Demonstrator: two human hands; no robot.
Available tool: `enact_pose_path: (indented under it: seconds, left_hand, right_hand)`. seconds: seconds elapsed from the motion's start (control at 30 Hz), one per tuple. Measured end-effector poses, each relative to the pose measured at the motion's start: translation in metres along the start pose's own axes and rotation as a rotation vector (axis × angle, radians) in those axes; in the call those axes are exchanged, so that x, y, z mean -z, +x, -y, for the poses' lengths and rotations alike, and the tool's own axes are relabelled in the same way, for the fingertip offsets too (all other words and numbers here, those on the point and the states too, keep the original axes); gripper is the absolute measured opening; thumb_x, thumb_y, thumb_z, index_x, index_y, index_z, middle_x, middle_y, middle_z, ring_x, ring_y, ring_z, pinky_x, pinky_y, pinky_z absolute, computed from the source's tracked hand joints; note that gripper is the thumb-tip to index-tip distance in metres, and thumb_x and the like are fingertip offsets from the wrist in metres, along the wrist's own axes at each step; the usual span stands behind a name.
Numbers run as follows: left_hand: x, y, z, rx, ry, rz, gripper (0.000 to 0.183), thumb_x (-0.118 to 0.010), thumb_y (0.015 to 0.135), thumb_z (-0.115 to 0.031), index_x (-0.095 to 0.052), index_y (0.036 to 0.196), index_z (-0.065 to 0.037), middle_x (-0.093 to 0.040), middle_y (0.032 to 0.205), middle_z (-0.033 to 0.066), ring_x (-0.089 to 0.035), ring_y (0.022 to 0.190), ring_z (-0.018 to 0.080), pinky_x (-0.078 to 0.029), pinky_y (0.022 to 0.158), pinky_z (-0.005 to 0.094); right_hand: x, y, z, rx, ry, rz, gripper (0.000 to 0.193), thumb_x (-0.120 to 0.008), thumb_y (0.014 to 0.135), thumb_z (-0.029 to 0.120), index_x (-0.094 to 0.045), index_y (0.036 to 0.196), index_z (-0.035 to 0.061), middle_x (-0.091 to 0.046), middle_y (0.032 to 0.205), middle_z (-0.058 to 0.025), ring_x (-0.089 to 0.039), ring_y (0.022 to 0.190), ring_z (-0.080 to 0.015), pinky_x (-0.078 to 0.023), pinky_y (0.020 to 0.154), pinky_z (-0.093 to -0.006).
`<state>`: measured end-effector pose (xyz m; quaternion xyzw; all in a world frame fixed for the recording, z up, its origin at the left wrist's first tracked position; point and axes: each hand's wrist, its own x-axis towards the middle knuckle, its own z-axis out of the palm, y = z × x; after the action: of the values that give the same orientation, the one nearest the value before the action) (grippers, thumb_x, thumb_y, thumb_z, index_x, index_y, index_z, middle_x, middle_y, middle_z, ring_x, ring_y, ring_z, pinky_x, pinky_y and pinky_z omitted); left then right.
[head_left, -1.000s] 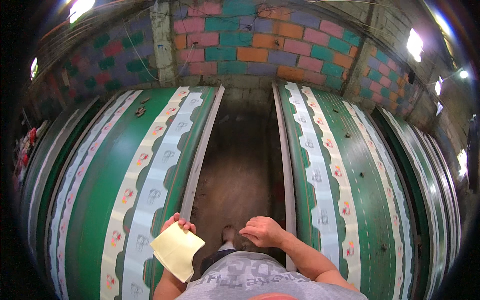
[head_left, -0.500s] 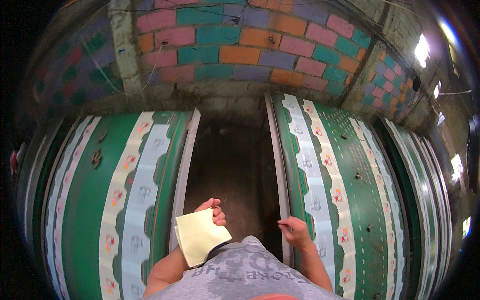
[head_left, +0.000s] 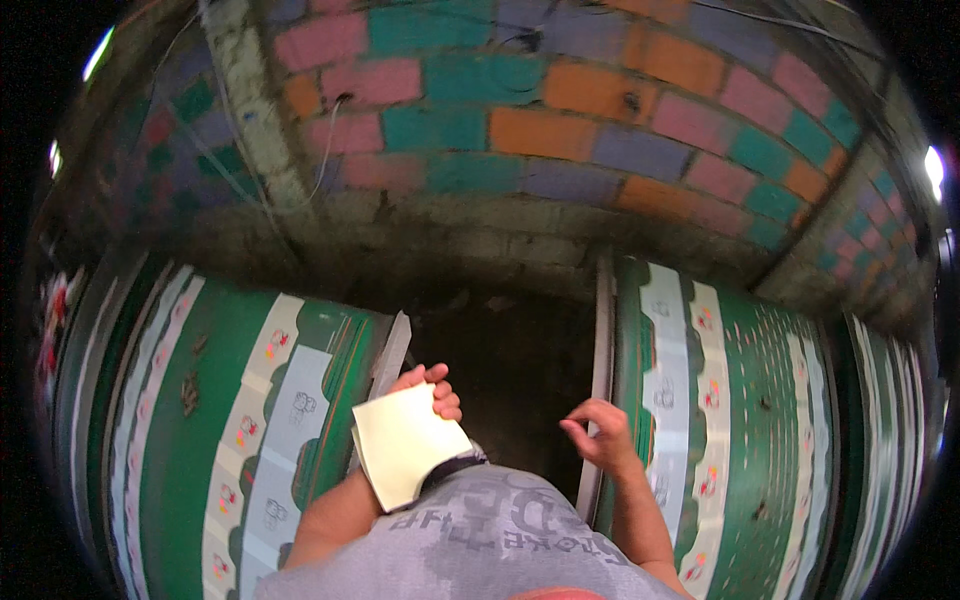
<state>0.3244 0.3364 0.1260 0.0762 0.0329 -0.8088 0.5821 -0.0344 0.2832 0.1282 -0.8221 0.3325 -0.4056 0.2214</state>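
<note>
- Holding pale yellow pieces (head_left: 408, 445) in the left hand (head_left: 430, 385), clamped by curled fingers at the upper right corner, just ahead of the grey shirt (head_left: 470, 540).
- Looking thin, flat and matte, layered, with a scooped lower right edge.
- Bending the right hand (head_left: 603, 437) loosely near a metal rail (head_left: 601, 345); cannot tell whether touching thumb to fingertips.
- Laid with scalloped cream and pale blue strips (head_left: 285, 440) over a smooth green table (head_left: 205, 440).
</note>
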Motion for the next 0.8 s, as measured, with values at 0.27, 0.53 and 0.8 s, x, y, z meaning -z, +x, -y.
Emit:
enact_pose_path:
  seconds: [0.27, 0.53, 0.8]
  left_hand:
    - [0.002, 0.121, -0.117, -0.476, 0.012, -0.066, 0.034, -0.059, 0.115, -0.033, -0.073, 0.128, -0.006, -0.075, 0.092, 0.0088, -0.072, 0.092, 0.0279, -0.054, 0.116, 0.0522]
    - [0.043, 0.237, -0.218, -0.713, -0.065, -0.030, 0.046, -0.058, 0.114, -0.041, -0.069, 0.142, -0.006, -0.075, 0.104, 0.0088, -0.073, 0.113, 0.0316, -0.059, 0.107, 0.0479]
    - [0.042, 0.295, -0.276, -1.368, 0.184, -0.095, 0.057, -0.049, 0.118, -0.042, -0.058, 0.159, -0.003, -0.070, 0.123, 0.0113, -0.068, 0.131, 0.0352, -0.055, 0.115, 0.0519]
  right_hand:
    - [-0.145, 0.269, -0.034, 0.522, 0.213, 0.515, 0.029, -0.092, 0.084, 0.007, -0.079, 0.110, 0.0063, -0.077, 0.103, -0.0100, -0.076, 0.092, -0.0295, -0.063, 0.079, -0.0410]
    - [-0.256, 0.444, -0.107, 0.562, 0.157, 0.802, 0.035, -0.088, 0.092, 0.017, -0.077, 0.121, 0.0008, -0.077, 0.114, -0.0174, -0.078, 0.105, -0.0365, -0.065, 0.088, -0.0444]
    - [-0.341, 0.576, -0.142, 0.414, 0.246, 1.204, 0.020, -0.087, 0.093, 0.019, -0.080, 0.104, 0.0032, -0.080, 0.104, -0.0169, -0.081, 0.094, -0.0337, -0.064, 0.081, -0.0418]
